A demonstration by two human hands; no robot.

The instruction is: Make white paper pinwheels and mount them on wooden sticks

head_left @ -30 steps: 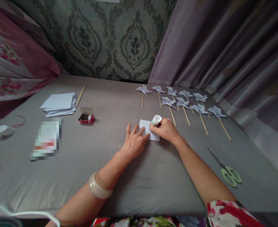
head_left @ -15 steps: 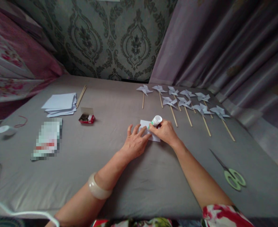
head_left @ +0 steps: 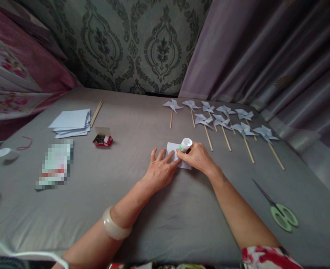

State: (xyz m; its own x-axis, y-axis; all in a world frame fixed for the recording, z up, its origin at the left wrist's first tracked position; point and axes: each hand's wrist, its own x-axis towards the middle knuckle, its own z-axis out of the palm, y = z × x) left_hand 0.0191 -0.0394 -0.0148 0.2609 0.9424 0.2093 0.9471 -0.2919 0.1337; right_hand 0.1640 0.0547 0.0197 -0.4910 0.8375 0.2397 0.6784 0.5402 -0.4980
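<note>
A small piece of white paper (head_left: 172, 146) lies on the grey cloth in front of me, partly covered by both hands. My left hand (head_left: 162, 167) rests on its left part with fingers spread, pressing it flat. In my right hand (head_left: 200, 158) is a glue stick (head_left: 185, 145), white with a green band, tilted with its lower end down at the paper. My fingers hide the tip, so I cannot tell exactly where it touches.
Several white paper pinwheels (head_left: 222, 120) on sticks lie at the back right, with green-handled scissors (head_left: 284, 216) nearer. To the left are stacked white paper (head_left: 71, 120), wooden sticks (head_left: 96, 113), a small red box (head_left: 102, 140), a blurred packet (head_left: 56, 162) and a white cable (head_left: 27, 254).
The glue stick stands slightly more upright over the paper, still in my right hand. My left hand stays on the paper. The view has shifted a little.
</note>
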